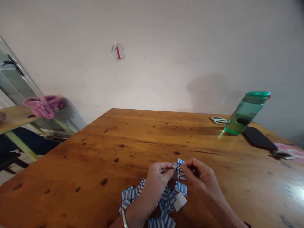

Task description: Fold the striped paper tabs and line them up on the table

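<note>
Between thumb and fingertips, my left hand point(156, 182) pinches a small blue-and-white printed card point(175, 167). My right hand point(201, 177) grips a similar blue-and-white card point(182, 174) right beside it, and the two cards meet or overlap. Another printed card point(180, 161) shows just behind them. Below the fingers lies a loose pile of the same cards point(167, 199), partly covered by my left hand and forearm. One printed card point(181, 188) rests at the pile's upper right, and a card with its plain white face up point(180, 201) is near it.
On the wooden table point(133, 133), a green bottle point(247, 112) stands at the back right. Around it are a white cable point(218, 120), a black phone-like slab point(260, 138) and keys point(282, 154). A pink cloth point(45, 106) lies on another table at left.
</note>
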### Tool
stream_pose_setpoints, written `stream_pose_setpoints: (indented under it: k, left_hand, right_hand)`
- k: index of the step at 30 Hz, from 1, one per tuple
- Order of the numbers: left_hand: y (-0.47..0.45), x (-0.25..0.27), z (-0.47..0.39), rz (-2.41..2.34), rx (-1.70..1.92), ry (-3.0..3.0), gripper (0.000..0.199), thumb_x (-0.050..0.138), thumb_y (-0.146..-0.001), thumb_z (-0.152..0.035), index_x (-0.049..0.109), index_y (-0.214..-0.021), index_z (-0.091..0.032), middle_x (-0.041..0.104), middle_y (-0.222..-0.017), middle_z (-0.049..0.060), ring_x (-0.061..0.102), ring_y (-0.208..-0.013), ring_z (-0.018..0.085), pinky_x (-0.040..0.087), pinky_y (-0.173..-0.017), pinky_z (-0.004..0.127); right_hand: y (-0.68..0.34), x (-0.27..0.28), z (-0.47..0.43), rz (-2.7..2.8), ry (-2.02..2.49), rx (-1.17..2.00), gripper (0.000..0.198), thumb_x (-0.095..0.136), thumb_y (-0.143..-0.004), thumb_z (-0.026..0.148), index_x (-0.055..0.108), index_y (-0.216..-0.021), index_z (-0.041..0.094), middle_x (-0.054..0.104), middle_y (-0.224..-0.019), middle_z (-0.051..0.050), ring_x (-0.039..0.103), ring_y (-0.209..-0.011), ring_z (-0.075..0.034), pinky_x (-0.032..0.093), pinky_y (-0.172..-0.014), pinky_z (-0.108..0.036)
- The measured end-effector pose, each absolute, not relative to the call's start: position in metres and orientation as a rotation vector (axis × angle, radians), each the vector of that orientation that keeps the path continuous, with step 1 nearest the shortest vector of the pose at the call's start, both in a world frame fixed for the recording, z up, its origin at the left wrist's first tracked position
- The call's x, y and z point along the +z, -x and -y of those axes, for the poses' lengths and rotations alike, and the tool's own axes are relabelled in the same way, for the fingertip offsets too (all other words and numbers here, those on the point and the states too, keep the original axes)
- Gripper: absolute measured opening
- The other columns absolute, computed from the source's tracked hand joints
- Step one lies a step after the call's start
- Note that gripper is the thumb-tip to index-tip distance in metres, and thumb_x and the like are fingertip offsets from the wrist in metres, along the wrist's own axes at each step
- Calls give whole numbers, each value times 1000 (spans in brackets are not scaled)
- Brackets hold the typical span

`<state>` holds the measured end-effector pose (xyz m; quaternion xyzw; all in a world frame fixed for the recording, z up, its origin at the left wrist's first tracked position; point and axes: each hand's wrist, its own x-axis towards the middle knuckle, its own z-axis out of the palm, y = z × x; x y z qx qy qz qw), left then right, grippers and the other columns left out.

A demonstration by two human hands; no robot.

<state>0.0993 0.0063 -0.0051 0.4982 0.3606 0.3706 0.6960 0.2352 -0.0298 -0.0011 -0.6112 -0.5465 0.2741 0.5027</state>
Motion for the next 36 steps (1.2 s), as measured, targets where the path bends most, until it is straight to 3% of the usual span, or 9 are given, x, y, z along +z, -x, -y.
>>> stream_pose_setpoints:
  k: [19, 30, 36]
  left_hand:
    - [-102, -3, -5, -819, 802, -1083, 28, 68, -62, -36, 71, -73, -11, 60, -56, 2, 49, -45, 10, 43, -46, 23]
    - [-101, -2, -4, -811, 858, -1076, 19, 64, -64, -29, 66, -63, -11, 58, -49, 2, 50, -41, 11, 43, -44, 24]
    - [-100, -3, -3, -810, 879, -1042, 18, 67, -62, -29, 63, -66, -12, 60, -54, 1, 52, -43, 11, 44, -45, 24]
  right_hand:
    - [-231, -7, 31, 1345, 1476, 572, 22, 53, -76, 35, 52, -61, 19, 49, -54, 2, 43, -50, -11, 35, -46, -22]
    - [-229, -16, 28, 1177, 1390, 787, 26, 57, -74, 41, 55, -87, 19, 59, -72, -2, 54, -61, -15, 45, -55, -27]
    - [-228, -12, 27, 1153, 1300, 933, 30, 61, -71, 47, 56, -69, 17, 51, -61, 2, 47, -55, -11, 43, -49, -23]
